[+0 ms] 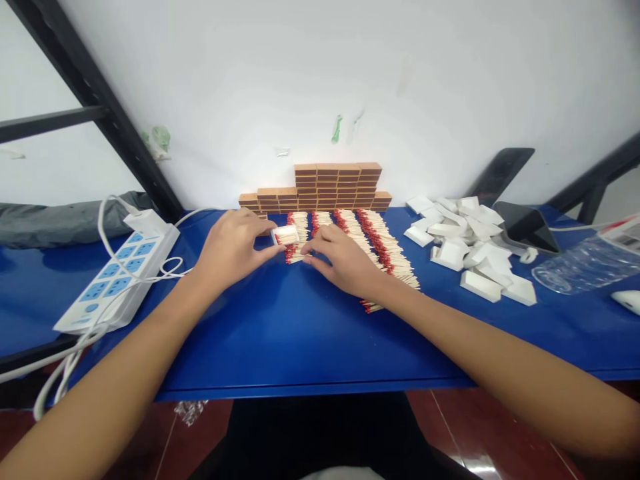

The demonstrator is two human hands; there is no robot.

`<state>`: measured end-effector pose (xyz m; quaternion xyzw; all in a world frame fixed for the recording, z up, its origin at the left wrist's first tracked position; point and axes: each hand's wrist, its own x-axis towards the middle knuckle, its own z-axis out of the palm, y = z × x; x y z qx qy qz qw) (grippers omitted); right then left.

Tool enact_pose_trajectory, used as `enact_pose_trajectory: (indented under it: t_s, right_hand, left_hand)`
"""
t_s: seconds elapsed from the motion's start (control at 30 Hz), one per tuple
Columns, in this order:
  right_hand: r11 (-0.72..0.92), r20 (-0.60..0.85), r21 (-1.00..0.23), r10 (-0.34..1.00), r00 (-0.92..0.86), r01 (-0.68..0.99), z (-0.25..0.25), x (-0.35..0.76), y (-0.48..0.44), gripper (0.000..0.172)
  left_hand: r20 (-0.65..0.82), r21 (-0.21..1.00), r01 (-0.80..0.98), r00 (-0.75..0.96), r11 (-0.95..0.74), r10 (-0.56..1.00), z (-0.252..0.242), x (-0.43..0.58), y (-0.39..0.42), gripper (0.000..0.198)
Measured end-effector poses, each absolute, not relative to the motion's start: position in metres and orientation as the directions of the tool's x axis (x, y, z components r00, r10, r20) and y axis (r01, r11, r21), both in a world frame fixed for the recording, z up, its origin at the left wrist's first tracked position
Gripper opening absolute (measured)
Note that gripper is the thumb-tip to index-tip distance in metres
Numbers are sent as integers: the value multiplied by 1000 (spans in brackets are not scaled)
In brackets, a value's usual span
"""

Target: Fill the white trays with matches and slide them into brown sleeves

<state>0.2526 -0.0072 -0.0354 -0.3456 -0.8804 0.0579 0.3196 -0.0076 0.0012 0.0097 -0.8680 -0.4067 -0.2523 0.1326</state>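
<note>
Between the thumb and fingers of my left hand is a small white matchbox tray with matches lying inside it. My right hand is just to the right of the tray, its thumb and fingertips pinched together low over the matches. Whatever is in that pinch is too small to make out. Loose red-headed matches lie in several long rows under and beyond my right hand, which hides part of them. Behind the rows, matchboxes with brown sides are stacked against the wall.
White empty trays are heaped to the right, near a dark phone-like device on a stand and a clear plastic bottle. On the left lies a power strip with loose white cables. The blue table's front edge is close to me.
</note>
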Motion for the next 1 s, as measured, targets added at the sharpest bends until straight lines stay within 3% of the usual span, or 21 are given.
enact_pose_trajectory:
  t_s: [0.7,1.0]
  right_hand:
    - [742,388,-356,670,-633,568,-32,255,-14,13]
    - [728,366,-376,685,-630,573,-33,252,-19,6]
  left_hand:
    - [512,-9,765,556,-644,654,7,-8,3,29]
    - [523,-6,756,561,-655,642,5,-8,3,30]
